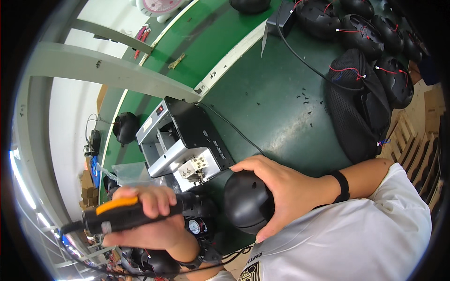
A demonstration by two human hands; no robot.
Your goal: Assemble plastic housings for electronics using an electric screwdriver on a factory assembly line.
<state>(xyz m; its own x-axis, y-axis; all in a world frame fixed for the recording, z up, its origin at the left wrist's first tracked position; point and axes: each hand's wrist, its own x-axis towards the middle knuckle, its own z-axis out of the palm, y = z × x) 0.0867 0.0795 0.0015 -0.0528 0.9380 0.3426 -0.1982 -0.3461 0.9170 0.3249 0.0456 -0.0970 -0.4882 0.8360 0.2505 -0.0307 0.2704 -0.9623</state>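
My left hand [157, 222] is wrapped round a black electric screwdriver [133, 218] with an orange lever. Its cord leaves the left end and its front end points right, toward a black round shell [248, 201]. My right hand [290, 187] grips that shell from the right, thumb near and fingers over the far side. Just beyond both hands stands a silver and black screw feeder [185, 145] with a small metal plate at its front. Screwdriver tip detail is too blurred to tell. Beneath my left hand, dark parts are partly hidden.
Small black screws [305, 99] lie scattered on the green table [276, 107]. Several black shells with red wires [363, 35] crowd the far right, beside a black mesh bag [354, 107]. A pale metal frame [108, 68] crosses at left. A cable [232, 124] runs from the feeder.
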